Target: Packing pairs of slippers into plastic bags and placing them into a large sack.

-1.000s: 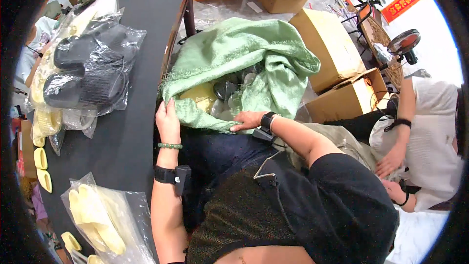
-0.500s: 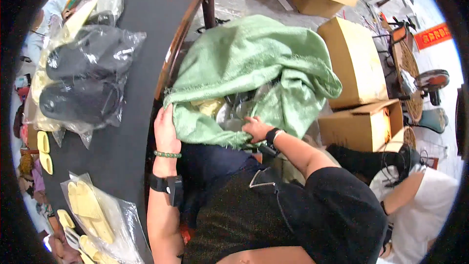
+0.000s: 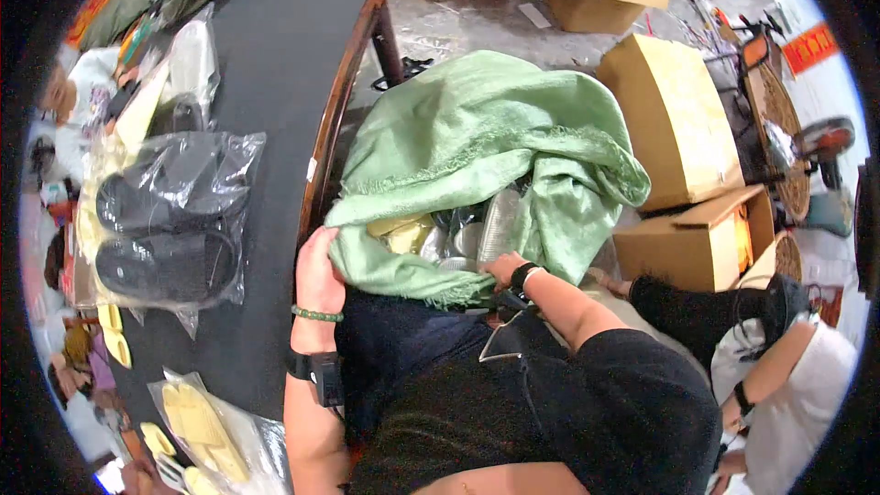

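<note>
A large green woven sack (image 3: pixel 495 119) slumps beside the table, its mouth facing me. My left hand (image 3: pixel 319 273) is closed on the sack's left edge, the fingers partly hidden by the cloth. At the near rim, my right hand (image 3: pixel 507 269) grips the frayed edge, closed. Between the two hands the mouth gapes. Inside lie a yellow slipper (image 3: pixel 405 234) and a grey slipper (image 3: pixel 500 225), apparently wrapped in clear plastic. Darker bagged pieces sit between them, and the deeper contents are hidden.
On the dark table (image 3: pixel 266 64) to my left lie bagged black slippers (image 3: pixel 165 266) and bagged yellow slippers (image 3: pixel 206 431). Cardboard boxes (image 3: pixel 669 119) stand right of the sack. A person in a white garment (image 3: pixel 802 394) is close at my right.
The sack's mouth gapes wider, baring more of the grey slipper and bagged contents. Both hands keep their hold on the cloth. The view has shifted slightly.
</note>
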Motion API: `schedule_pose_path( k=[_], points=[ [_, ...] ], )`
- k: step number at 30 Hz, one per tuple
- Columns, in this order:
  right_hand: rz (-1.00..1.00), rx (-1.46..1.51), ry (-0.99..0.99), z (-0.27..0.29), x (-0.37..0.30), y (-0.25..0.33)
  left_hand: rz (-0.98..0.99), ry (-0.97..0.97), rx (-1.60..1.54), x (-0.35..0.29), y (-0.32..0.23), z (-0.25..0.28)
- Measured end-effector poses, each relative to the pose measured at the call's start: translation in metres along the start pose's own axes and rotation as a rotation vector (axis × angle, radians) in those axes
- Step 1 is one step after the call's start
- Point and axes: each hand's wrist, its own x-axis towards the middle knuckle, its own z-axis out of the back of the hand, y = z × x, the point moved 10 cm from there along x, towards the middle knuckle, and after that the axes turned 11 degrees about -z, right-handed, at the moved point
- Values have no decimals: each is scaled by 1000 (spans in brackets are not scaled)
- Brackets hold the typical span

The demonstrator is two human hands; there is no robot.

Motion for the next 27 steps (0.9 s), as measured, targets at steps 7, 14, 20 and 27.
schedule_pose_path(
  k=[7, 14, 20, 27],
  points=[
    [-300, -16, 30, -14, -50, -57, 81, 580, 1008, -17, 38, -29],
    [-482, 117, 26, -67, -69, -118, 0, 66, -1, -9, 8, -15],
    [-420, 195, 38, -47, -42, -93, -10, 2, -244, -10, 8, 1],
    [-598, 362, -222, -11, -50, -77, -325, 75, 311, 9, -40, -41]
  ],
)
